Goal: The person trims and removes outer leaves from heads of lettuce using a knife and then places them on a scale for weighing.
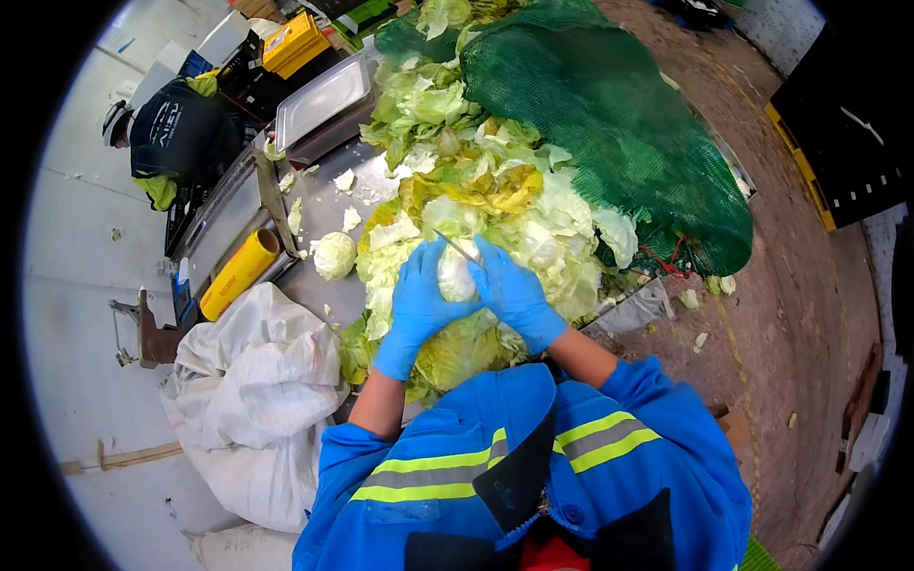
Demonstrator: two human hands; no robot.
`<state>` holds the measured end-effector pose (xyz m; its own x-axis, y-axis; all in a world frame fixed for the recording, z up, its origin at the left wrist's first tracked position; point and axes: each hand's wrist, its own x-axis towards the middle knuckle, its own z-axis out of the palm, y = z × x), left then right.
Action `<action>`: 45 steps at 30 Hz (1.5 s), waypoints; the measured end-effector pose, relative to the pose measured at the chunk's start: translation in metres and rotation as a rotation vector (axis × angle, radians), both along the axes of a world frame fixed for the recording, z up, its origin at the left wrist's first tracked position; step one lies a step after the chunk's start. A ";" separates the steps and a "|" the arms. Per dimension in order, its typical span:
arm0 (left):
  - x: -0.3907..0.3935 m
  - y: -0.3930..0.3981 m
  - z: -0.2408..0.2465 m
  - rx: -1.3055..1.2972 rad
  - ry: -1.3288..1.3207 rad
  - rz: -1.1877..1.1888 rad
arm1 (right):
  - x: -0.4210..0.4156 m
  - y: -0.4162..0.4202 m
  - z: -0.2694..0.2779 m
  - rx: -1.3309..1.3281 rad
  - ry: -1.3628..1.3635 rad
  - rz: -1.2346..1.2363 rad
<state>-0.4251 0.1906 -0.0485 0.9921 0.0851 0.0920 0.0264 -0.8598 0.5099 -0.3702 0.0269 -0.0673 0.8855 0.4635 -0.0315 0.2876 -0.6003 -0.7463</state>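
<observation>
My left hand [427,292], in a blue glove, is closed around the left side of a pale lettuce head [455,275]. On the head's other side my right hand [510,289], gloved alike, grips a small knife [455,246], whose blade points up and left across the top of the head. Its handle is hidden in my fingers. Loose lettuce leaves [564,235] lie heaped around and beneath both hands. A trimmed round head [334,255] sits on the metal table [314,289] to the left of the heap.
A green mesh sack [607,121] with a red tie lies at the upper right. On the left are a yellow film roll [239,275], a white woven sack [257,378] and a metal tray [325,100]. A co-worker [182,132] bends near stacked crates at the upper left.
</observation>
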 end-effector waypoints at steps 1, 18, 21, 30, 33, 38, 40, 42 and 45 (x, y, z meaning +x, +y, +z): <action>-0.002 -0.004 -0.002 0.018 -0.006 0.026 | 0.005 -0.002 0.008 -0.082 0.061 0.021; -0.051 -0.019 -0.033 0.116 -0.286 0.062 | 0.084 -0.004 -0.075 0.130 -0.046 -0.077; -0.054 -0.005 -0.031 -0.107 -0.286 0.076 | 0.053 -0.005 -0.054 0.184 0.036 -0.045; -0.042 -0.017 -0.010 0.046 -0.094 0.077 | -0.024 -0.020 -0.007 0.014 -0.198 0.114; -0.037 -0.024 -0.014 0.026 -0.093 0.105 | -0.013 -0.007 -0.019 -0.020 -0.221 0.046; -0.044 -0.026 -0.030 0.057 -0.142 0.120 | 0.054 -0.014 -0.047 0.181 0.039 -0.118; -0.054 -0.026 -0.032 -0.010 -0.200 0.092 | 0.060 -0.019 -0.061 0.110 -0.035 -0.180; -0.054 -0.016 -0.033 -0.033 -0.286 0.056 | 0.059 -0.015 -0.061 0.060 0.003 -0.168; -0.051 -0.003 -0.024 -0.232 -0.188 0.136 | 0.040 -0.017 -0.047 0.225 -0.127 -0.089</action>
<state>-0.4757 0.1880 -0.0730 0.9377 0.2560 0.2348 0.0204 -0.7154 0.6984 -0.3302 0.0097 -0.1140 0.9133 0.3664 0.1778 0.3413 -0.4506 -0.8249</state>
